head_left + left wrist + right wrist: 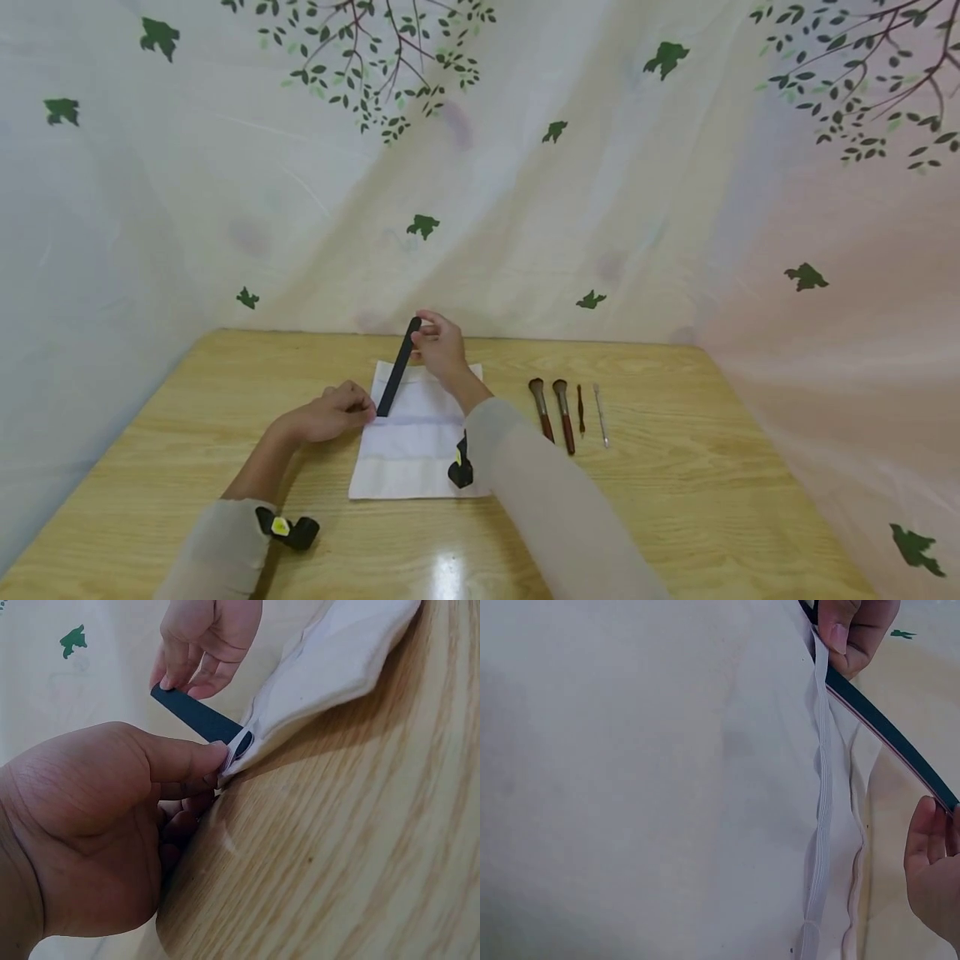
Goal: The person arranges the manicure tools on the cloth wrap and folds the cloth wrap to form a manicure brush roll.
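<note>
My right hand (444,348) pinches the upper end of a long black nail file (398,368), which slants up and away from a white cloth roll (420,481). The file's lower end passes under the cloth's elastic band (822,787) near the left edge; its rounded tip (244,745) shows beyond the band in the left wrist view. With thumb and fingers, my left hand (330,413) pinches the band and cloth edge right beside that tip. In the right wrist view the file (892,735) bows slightly between both hands.
To the right of the cloth lie two brushes (563,417) with brown handles, a thin dark tool (581,410) and a slim silver tool (601,415), side by side on the wooden table (675,500). A leaf-printed curtain (495,208) hangs behind the table.
</note>
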A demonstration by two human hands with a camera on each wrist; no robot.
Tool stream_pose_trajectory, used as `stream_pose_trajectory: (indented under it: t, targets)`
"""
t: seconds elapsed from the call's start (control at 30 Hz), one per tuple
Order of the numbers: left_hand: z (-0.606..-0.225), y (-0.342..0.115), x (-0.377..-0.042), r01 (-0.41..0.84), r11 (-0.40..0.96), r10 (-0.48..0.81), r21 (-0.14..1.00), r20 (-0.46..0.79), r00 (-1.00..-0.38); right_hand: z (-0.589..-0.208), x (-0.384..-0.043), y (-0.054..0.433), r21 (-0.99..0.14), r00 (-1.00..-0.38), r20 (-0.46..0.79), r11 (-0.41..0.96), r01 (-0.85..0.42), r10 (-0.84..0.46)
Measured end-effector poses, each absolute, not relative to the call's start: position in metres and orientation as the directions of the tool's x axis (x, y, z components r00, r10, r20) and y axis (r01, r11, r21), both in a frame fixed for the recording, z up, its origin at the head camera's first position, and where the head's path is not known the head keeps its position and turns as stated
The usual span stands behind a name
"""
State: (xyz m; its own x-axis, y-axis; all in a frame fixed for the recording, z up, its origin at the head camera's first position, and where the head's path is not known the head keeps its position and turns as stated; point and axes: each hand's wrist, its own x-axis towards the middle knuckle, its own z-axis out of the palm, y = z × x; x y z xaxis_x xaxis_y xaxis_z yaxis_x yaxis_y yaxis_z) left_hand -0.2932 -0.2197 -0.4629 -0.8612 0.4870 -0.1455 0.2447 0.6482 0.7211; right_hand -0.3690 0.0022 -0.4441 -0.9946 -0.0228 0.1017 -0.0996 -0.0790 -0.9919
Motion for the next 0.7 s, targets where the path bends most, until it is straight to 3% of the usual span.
stream_pose_trajectory:
  t: [0.3,0.7]
  targets:
    - [-0.462,-0.225,-0.291,0.291,0.653,0.51,0.699,-0.122,-0.852,-0.45,-0.374,-0.002,-0.995,-0.995,0.048,-0.086,-0.041,-0.086]
    - [-0.462,-0.222,-0.29,0.311,0.634,0.527,0.708,-0.102,-0.844,-0.456,-0.377,0.003,-0.992,-0.998,-0.019,-0.127,0.026,-0.06]
